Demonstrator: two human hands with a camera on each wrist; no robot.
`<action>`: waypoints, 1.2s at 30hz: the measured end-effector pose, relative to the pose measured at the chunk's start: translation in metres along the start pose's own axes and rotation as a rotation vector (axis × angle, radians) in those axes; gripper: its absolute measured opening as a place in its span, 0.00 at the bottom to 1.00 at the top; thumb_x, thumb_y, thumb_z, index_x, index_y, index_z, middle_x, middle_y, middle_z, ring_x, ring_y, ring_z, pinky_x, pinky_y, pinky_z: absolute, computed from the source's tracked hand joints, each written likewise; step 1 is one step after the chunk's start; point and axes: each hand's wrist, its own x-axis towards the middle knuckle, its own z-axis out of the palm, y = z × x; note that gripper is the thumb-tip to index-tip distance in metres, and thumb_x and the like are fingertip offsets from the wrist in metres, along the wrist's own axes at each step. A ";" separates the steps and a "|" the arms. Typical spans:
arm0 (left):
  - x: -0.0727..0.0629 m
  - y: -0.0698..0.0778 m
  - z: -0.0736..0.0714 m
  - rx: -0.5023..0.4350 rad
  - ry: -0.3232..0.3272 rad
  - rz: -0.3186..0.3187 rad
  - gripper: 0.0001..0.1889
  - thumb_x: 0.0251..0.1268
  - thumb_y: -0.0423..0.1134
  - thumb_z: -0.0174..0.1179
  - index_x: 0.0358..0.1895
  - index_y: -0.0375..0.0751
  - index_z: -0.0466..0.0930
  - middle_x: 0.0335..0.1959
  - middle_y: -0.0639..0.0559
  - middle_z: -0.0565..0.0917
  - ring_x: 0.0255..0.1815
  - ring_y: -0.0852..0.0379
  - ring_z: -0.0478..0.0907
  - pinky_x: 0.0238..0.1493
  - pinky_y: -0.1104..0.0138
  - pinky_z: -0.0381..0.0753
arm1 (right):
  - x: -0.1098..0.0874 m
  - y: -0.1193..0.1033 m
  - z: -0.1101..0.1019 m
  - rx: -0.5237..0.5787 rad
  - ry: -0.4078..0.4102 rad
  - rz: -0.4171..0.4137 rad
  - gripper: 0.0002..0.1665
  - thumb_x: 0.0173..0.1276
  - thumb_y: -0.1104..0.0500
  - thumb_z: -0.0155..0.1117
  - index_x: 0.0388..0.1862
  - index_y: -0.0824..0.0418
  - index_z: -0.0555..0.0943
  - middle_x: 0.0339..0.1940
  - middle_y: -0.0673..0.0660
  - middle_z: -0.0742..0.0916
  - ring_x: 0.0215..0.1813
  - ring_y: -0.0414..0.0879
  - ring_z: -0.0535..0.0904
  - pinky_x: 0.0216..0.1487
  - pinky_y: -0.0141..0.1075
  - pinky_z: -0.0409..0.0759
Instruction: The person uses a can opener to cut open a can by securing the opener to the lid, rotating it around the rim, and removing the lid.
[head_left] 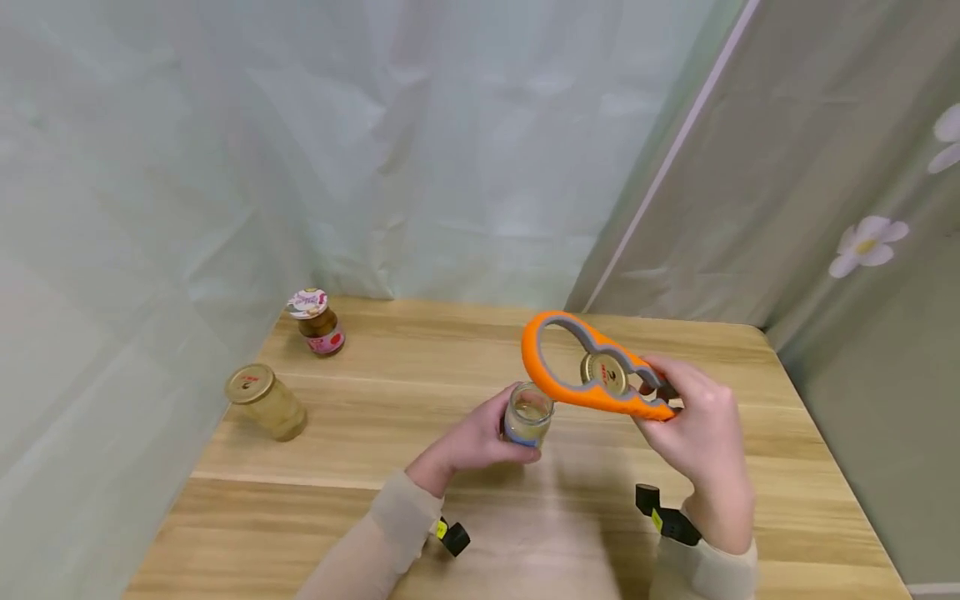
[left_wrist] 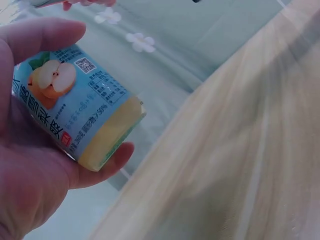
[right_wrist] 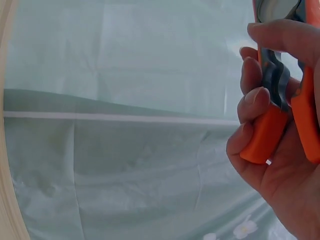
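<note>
My left hand [head_left: 483, 435] grips a glass jar [head_left: 527, 417] without a lid, its open mouth facing up. In the left wrist view the jar's blue label [left_wrist: 70, 95] shows a cut pear, with pale yellow contents below. My right hand [head_left: 697, 417] holds an orange and grey jar opener [head_left: 540, 358] by its handles, just right of and above the jar. A gold lid [head_left: 606, 373] sits between the opener's grey inner edges, apart from the jar. Fingers curl round the orange handles [right_wrist: 267, 132] in the right wrist view.
Toward the left of the wooden table [head_left: 420, 350] stands a gold-lidded jar [head_left: 270, 404] with pale contents. Behind it is a smaller brown jar [head_left: 318, 325] with a patterned lid. Pale curtains [head_left: 480, 167] hang along the table's back and sides.
</note>
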 end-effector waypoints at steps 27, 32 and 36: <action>0.077 -0.026 0.029 0.001 0.317 -0.141 0.35 0.69 0.39 0.75 0.75 0.51 0.68 0.65 0.49 0.75 0.60 0.50 0.77 0.67 0.50 0.75 | -0.012 0.006 -0.022 -0.079 0.110 0.168 0.20 0.52 0.70 0.78 0.47 0.65 0.91 0.30 0.54 0.91 0.28 0.51 0.87 0.40 0.15 0.74; 0.085 -0.029 0.029 0.078 0.341 -0.150 0.35 0.68 0.41 0.76 0.75 0.50 0.71 0.69 0.50 0.69 0.63 0.51 0.74 0.69 0.52 0.74 | -0.011 0.007 -0.022 -0.073 0.100 0.181 0.19 0.53 0.69 0.77 0.47 0.65 0.91 0.30 0.55 0.91 0.29 0.51 0.87 0.41 0.13 0.72; 0.090 -0.031 0.029 0.112 0.334 -0.148 0.34 0.67 0.41 0.77 0.73 0.48 0.73 0.68 0.48 0.70 0.63 0.51 0.74 0.69 0.53 0.75 | -0.012 0.007 -0.022 -0.077 0.089 0.190 0.20 0.52 0.69 0.79 0.47 0.65 0.91 0.31 0.56 0.91 0.29 0.51 0.87 0.40 0.14 0.73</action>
